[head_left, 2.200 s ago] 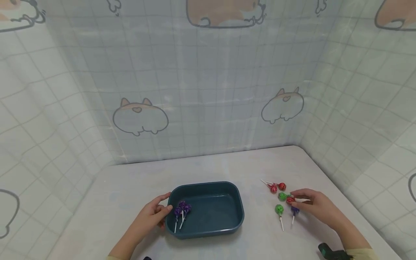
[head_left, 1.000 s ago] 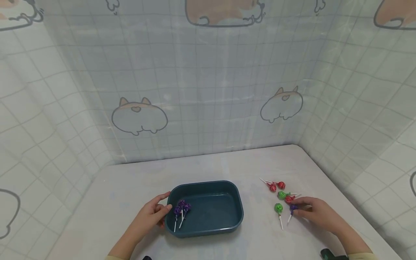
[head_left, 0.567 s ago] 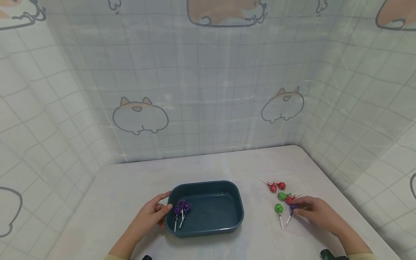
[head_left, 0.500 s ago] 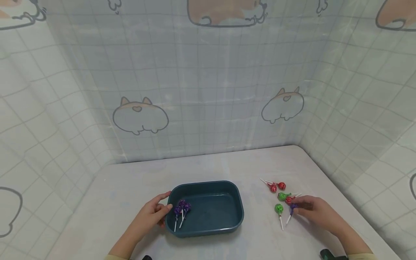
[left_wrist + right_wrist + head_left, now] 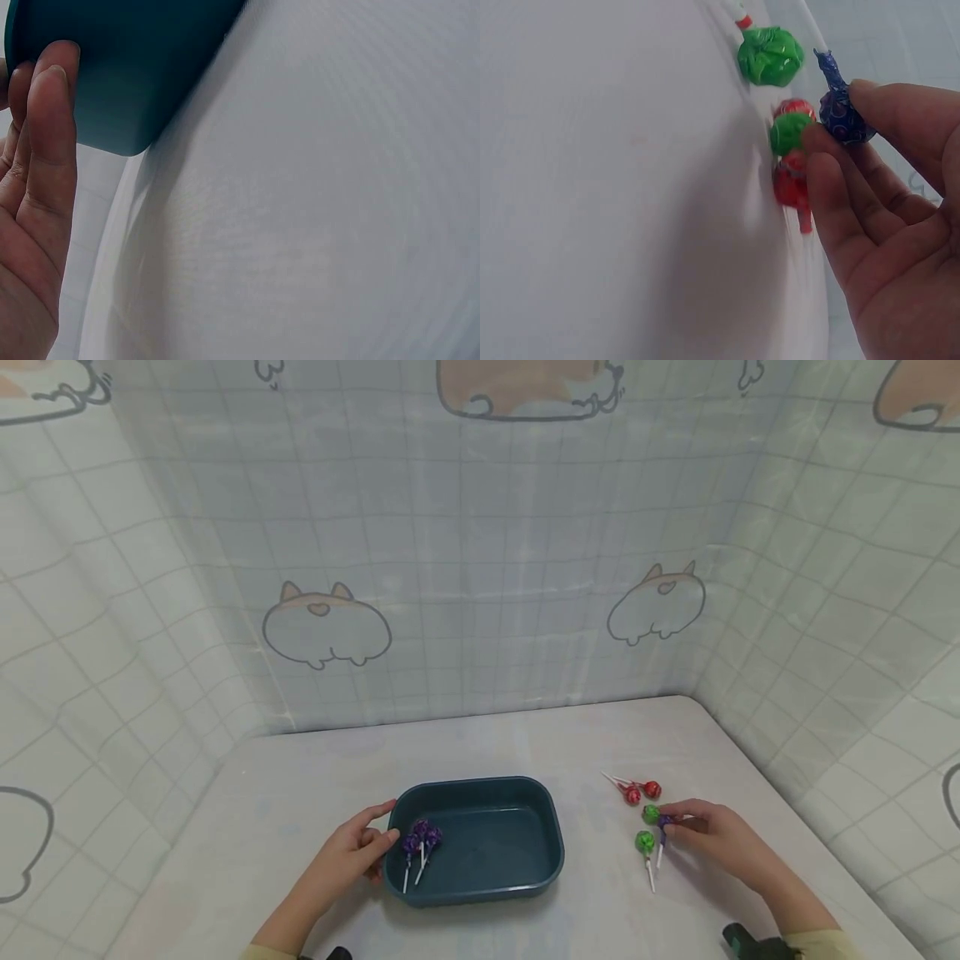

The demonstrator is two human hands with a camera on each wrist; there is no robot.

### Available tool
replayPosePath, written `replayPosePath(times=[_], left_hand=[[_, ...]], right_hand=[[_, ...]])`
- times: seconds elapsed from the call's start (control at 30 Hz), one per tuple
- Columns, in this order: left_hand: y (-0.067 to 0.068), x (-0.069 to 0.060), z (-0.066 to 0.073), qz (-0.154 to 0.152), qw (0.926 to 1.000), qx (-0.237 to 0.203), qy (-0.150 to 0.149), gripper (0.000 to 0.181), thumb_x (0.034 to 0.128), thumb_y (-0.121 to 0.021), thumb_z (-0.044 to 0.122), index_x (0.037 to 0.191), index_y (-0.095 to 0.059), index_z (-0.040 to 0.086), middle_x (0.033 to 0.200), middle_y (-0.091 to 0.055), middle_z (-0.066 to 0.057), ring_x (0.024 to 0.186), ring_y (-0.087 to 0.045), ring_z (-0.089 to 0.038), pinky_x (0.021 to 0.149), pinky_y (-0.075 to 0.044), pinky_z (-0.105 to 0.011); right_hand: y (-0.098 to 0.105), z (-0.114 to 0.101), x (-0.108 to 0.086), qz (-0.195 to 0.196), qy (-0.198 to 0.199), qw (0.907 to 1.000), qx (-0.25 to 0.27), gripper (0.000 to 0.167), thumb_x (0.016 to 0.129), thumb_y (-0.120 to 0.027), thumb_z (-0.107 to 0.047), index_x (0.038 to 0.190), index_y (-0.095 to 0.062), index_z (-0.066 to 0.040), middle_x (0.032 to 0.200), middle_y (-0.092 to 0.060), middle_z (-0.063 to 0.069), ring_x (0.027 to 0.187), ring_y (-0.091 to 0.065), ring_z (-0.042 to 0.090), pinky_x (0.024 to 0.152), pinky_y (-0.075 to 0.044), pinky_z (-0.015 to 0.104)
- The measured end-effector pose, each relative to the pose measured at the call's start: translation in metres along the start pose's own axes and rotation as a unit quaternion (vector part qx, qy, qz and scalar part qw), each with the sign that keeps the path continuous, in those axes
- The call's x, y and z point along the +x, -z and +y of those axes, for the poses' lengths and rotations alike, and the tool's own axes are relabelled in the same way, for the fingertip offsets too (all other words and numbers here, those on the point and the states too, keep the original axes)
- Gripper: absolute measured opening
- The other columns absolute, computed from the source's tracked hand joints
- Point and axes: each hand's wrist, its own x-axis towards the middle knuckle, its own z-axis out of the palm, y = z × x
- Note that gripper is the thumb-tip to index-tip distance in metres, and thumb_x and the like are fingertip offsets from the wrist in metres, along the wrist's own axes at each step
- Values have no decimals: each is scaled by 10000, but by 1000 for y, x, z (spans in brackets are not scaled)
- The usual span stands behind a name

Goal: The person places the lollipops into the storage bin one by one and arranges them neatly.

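Two green lollipops (image 5: 645, 842) and a pair of red lollipops (image 5: 632, 795) lie on the table at the right. Just beside them my right hand (image 5: 723, 842) pinches a purple lollipop (image 5: 665, 822) by its wrapped head, thumb against fingers, the white stick pointing down toward me. In the right wrist view this lollipop (image 5: 845, 116) looks dark blue and is off the table. Another red lollipop seen earlier is hidden by my hand in the head view. My left hand (image 5: 352, 852) holds the left end of a dark teal tray (image 5: 480, 897), thumb at the rim. Several purple lollipops (image 5: 422, 839) lie inside.
The white table (image 5: 315, 777) backs onto a hanging grid-patterned curtain (image 5: 480, 635) with cartoon dogs, which also closes off both sides. A dark strap-on device (image 5: 753, 943) sits at my right wrist.
My right hand has moved slightly left and away from me with the purple lollipop, which is now lifted and nearer the green ones. The left hand and tray stay in place.
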Motion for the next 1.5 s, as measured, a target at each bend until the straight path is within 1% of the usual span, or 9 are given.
replayPosePath(times=[0.23,0.37,0.47,0.6,0.7,1.0,1.1,1.33,1.5], left_hand=[[0,0,-3,-64,10000,-38,54,595,980,-646,284,1480,-409,64,723,-599,-132,577,-596,-253,552,-570,-390],[1,-2,-1,-77,10000,-40,36,594,983,-642,278,1482,-405,60,716,-595,-121,578,-598,-256,551,-570,-390],[2,-3,0,-79,10000,-39,1,591,985,-638,272,1481,-403,54,712,-593,-115,575,-598,-253,549,-569,-390],[2,-4,-1,-72,10000,-44,7,586,987,-637,265,1480,-404,49,712,-592,-111,574,-594,-244,550,-570,-388],[2,-5,-2,-69,10000,-32,25,584,988,-635,265,1479,-404,50,713,-591,-109,577,-592,-237,553,-571,-384],[2,-5,-1,-106,9999,-60,-26,581,990,-633,263,1481,-405,51,714,-594,-107,572,-592,-240,552,-572,-389],[3,-5,-2,-119,9999,-67,-40,581,990,-632,261,1481,-404,51,716,-596,-110,571,-593,-240,552,-572,-389],[4,-4,-2,-112,9999,-77,-58,587,987,-638,255,1485,-398,58,742,-611,-134,570,-589,-237,550,-572,-394],[5,-5,-1,-148,9998,-104,-59,594,983,-644,259,1486,-398,61,717,-594,-124,563,-587,-240,550,-569,-390]], right_hand=[[-4,-10,6,-16,207,9998,-37,392,896,-740,-333,1219,-699,-114,1205,-666,63,1054,-657,193,834,-552,292],[-7,-17,11,-53,226,9997,6,417,896,-741,-336,1237,-689,-102,1195,-664,65,1026,-657,175,827,-558,307],[-9,-22,15,-70,304,9995,68,408,895,-744,-324,1234,-692,-103,1193,-664,63,1011,-654,160,814,-556,277],[-14,-27,21,-134,701,9975,7,370,921,-721,-286,1234,-691,-91,1191,-675,50,1006,-653,134,804,-538,237],[-18,-32,25,-208,841,9962,-43,353,937,-704,-263,1244,-685,-90,1156,-691,16,987,-657,127,816,-536,241],[-30,-54,37,-279,748,9968,49,386,927,-715,-301,1253,-682,-98,1132,-693,-5,998,-664,139,865,-543,297],[-33,-59,40,-371,856,9956,103,391,933,-710,-289,1267,-671,-90,1152,-689,9,1023,-661,150,879,-542,318],[-40,-75,48,-452,951,9944,126,353,928,-706,-340,1246,-687,-186,1168,-682,-13,1057,-655,147,896,-534,320],[-44,-86,53,-575,1153,9915,160,327,941,-697,-306,1236,-688,-165,1160,-684,-2,1044,-660,148,888,-536,312]])
